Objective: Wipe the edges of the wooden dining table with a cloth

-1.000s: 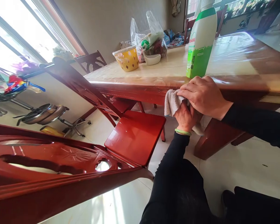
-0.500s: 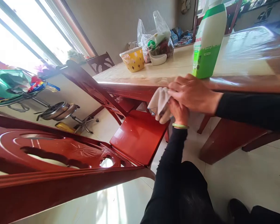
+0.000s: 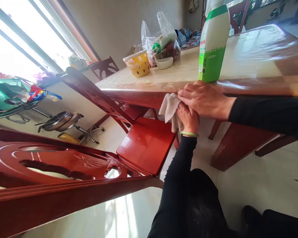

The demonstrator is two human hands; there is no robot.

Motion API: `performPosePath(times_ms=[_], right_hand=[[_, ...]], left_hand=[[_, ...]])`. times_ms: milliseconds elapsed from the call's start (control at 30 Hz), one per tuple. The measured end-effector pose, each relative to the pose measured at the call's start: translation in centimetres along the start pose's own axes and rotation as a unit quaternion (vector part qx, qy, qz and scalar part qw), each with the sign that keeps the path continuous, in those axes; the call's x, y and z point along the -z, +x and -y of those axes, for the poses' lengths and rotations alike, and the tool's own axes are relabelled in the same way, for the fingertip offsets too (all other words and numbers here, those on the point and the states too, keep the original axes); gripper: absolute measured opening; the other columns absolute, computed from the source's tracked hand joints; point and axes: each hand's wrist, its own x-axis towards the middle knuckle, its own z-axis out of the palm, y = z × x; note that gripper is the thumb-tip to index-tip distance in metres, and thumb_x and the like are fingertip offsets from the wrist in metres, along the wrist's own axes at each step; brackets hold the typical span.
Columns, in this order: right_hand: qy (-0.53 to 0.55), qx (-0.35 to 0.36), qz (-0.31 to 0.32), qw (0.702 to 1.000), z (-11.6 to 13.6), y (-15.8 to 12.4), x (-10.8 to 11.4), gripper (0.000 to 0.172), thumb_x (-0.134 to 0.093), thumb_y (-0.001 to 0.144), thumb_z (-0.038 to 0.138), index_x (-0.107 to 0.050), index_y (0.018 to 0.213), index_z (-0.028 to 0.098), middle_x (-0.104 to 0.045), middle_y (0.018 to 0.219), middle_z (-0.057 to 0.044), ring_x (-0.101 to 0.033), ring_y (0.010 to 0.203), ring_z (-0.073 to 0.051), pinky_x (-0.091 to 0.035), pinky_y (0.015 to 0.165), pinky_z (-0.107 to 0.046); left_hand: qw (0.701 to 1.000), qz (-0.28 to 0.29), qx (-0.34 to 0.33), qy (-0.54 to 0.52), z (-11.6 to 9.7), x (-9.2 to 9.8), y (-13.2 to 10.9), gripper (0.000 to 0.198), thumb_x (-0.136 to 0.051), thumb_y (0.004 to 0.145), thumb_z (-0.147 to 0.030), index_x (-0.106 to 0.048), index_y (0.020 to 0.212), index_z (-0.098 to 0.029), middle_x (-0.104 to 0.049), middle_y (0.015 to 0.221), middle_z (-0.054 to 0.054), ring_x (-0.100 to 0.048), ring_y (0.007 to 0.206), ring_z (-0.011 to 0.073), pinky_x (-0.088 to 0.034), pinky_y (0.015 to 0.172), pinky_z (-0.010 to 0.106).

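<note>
A pale beige cloth (image 3: 171, 105) hangs bunched at the table's front edge. My left hand (image 3: 188, 117), with a green bangle at the wrist, is closed round the cloth from below. Over it lies my right hand (image 3: 205, 100), its curled fingers meeting the cloth's upper part and overlapping my left hand. Part of the cloth is hidden behind the hands. Just behind my right hand, a green-and-white bottle (image 3: 212, 49) stands upright on the table (image 3: 183, 74).
A yellow basket (image 3: 138, 64), a white scoop-like dish (image 3: 164, 63) and a filled clear plastic bag (image 3: 164, 39) stand farther back. Below, a red wooden chair (image 3: 146, 143) is by the table, with another chair's carved back (image 3: 64, 165) at the left. A wheeled stand (image 3: 57, 120) is by the window.
The view has shifted slightly, so the bottle and basket appear farther left. Both hands stay together on the cloth, whose hanging folds have changed shape a little.
</note>
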Motion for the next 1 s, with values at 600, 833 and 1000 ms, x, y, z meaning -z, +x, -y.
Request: performPosePath(times_ms=[600, 833, 1000], right_hand=[[-0.016, -0.139, 0.040, 0.989, -0.3, -9.9, 5.0, 0.033, -0.050, 0.120, 0.035, -0.082, 0.127, 0.034, -0.088, 0.139, -0.002, -0.070, 0.138, -0.029, -0.046, 0.115, -0.048], [0.002, -0.157, 0.050, 0.986, -1.5, -11.0, 7.4, 0.038, -0.048, 0.122, 0.034, -0.083, 0.107, 0.032, -0.089, 0.120, -0.006, -0.072, 0.126, -0.031, -0.043, 0.107, -0.049], [-0.094, -0.132, 0.025, 0.986, -2.5, -14.5, 8.9, 0.051, -0.038, 0.127, 0.042, -0.083, 0.106, 0.033, -0.088, 0.109, -0.004, -0.070, 0.113, -0.033, -0.038, 0.095, -0.052]], left_hand=[[0.993, 0.034, -0.079, -0.083, -3.8, -3.1, -5.6, 0.040, -0.067, 0.110, -0.021, -0.091, 0.138, -0.036, -0.085, 0.155, 0.010, -0.070, 0.166, 0.0332, -0.056, 0.147, 0.061], [0.993, -0.024, 0.019, -0.116, -6.0, -6.6, -6.4, 0.021, -0.074, 0.109, -0.016, -0.092, 0.104, -0.026, -0.092, 0.129, 0.012, -0.087, 0.136, 0.0337, -0.068, 0.128, 0.057], [0.989, 0.072, -0.054, -0.118, -7.8, -6.2, -7.8, 0.023, -0.078, 0.110, -0.019, -0.093, 0.108, -0.036, -0.091, 0.135, 0.010, -0.078, 0.151, 0.0360, -0.062, 0.135, 0.058]])
